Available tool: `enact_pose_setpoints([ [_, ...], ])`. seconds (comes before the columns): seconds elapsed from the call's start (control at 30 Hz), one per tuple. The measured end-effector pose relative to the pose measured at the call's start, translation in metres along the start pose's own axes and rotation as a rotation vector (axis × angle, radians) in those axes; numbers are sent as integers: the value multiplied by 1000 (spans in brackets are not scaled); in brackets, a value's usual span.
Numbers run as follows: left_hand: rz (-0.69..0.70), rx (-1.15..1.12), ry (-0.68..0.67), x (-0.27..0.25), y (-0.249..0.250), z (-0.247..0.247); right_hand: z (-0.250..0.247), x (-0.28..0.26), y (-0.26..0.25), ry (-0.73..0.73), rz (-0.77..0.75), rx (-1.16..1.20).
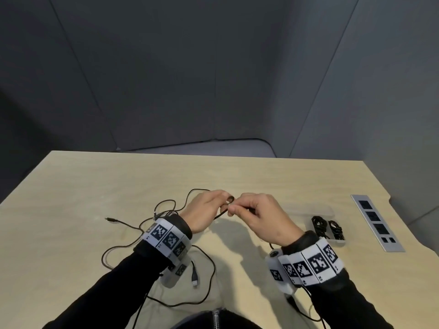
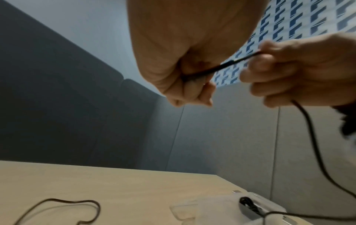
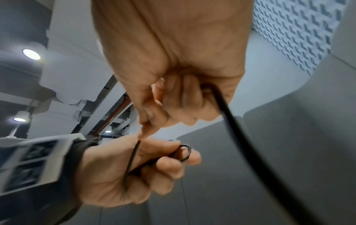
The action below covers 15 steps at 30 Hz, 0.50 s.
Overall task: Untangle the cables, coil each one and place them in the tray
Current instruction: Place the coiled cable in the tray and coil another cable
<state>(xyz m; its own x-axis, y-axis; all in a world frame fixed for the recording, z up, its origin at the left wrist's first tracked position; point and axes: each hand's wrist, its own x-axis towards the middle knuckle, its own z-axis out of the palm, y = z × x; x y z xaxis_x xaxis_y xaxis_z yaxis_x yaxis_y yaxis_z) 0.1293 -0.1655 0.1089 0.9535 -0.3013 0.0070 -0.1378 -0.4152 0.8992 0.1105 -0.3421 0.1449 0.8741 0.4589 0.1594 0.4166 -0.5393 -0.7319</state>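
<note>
**coilnoob:** Black cable [image 1: 219, 213] is pinched in my left hand [image 1: 204, 210], small loop started round a fingertip. Rest trails loose below my wrist. Tips?

**deskguy:** Right hand [image 1: 256, 216] grips it just beside the left, so feed slack slowly and keep loops even. Tray [image 1: 332, 230] sits right of that hand, coils already inside.

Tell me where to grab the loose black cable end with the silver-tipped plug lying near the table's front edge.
Take the black cable end with the silver-tipped plug by its stiff plug body, pinching it from above with fingers across its width. It lies flat on the light wooden table, clear of the other loops, tip pointing toward the person. The left hand is nearer, but both it and the right hand hold another cable.
</note>
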Motion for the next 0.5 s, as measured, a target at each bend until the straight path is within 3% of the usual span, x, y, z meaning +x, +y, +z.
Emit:
enact_pose_setpoints([
  [0.13,-23,-11,-205,-5,18,0,-4,6,8,93,75,189],
  [0.23,-69,-48,-328,-9,15,0,-12,9,17,260,187,365],
  [0.4,-15,16,-321,-13,9,2,-19,7,30,349,307,501],
  [0.5,-45,-172,-225,-10,13,6,-18,4,34,375,320,564],
])
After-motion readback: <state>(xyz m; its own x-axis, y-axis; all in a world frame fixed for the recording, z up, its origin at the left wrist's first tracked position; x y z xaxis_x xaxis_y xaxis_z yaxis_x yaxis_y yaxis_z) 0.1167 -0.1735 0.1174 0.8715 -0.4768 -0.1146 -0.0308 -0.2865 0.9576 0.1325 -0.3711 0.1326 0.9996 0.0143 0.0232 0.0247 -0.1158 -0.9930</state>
